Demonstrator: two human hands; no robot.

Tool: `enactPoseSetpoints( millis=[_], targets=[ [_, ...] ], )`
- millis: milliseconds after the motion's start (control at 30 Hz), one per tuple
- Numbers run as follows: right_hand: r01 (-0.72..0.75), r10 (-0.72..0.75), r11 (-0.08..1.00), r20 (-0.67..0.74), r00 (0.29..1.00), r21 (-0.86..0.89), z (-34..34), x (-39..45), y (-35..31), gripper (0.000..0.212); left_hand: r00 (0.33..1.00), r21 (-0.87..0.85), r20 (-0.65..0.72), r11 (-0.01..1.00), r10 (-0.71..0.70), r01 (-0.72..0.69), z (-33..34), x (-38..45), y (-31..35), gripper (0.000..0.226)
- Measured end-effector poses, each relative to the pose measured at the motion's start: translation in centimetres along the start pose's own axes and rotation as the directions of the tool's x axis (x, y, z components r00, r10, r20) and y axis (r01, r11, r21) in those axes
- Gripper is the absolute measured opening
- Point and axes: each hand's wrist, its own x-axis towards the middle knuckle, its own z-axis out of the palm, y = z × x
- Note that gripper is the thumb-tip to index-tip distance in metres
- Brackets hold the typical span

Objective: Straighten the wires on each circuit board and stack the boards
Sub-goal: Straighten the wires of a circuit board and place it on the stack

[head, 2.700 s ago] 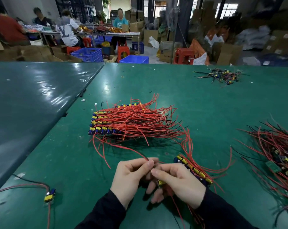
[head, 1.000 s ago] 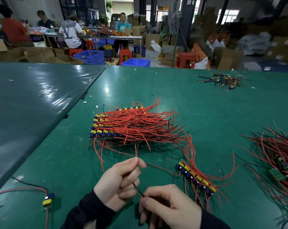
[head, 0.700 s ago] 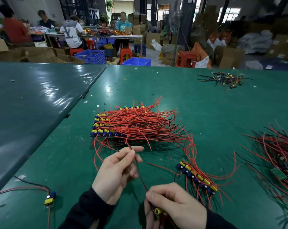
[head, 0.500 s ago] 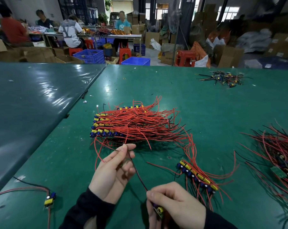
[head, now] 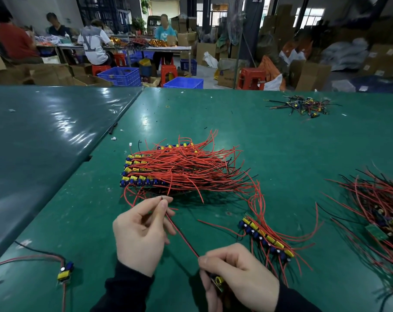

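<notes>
Head view: our right hand point(head: 238, 270) grips a small circuit board point(head: 217, 283) low over the green table point(head: 281, 154), while our left hand point(head: 141, 230) pinches the tip of its wires point(head: 182, 235), now drawn out taut where half a second ago they were shorter between the hands; we judge this board nearly straightened. Beyond waits the stack of boards point(head: 146, 172); a short row of boards point(head: 267, 239) lies to the right, with an unsorted pile point(head: 380, 212) further right.
</notes>
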Motion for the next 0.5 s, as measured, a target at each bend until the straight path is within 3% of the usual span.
enactPoseSetpoints(
  millis=[133, 300, 367, 500],
  targets=[
    [0.088, -0.088, 0.995, 0.001, 0.996, 0.057, 0.46, -0.31, -0.08, 0.034, 0.981, 0.182, -0.019, 0.965, 0.194, -0.187, -0.04, 0.01, -0.22, 0.021],
    [0.178, -0.178, 0.983, -0.006, 0.984, 0.047, 0.3, -0.52, -0.07, 0.035, 0.954, 0.259, 0.033, 0.919, 0.299, -0.297, -0.02, -0.28, -0.16, 0.013],
    [0.188, -0.188, 0.981, -0.002, 0.982, 0.035, 0.3, -0.52, 0.0, 0.034, 0.959, 0.221, 0.04, 0.934, 0.281, -0.283, -0.24, -0.04, 0.04, 0.013],
    [0.155, -0.156, 0.985, 0.011, 0.988, 0.073, 0.17, -0.35, 0.22, 0.035, 0.995, -0.043, 0.0, 0.994, 0.097, -0.097, -0.61, 0.58, 0.29, 0.023]
  ],
)
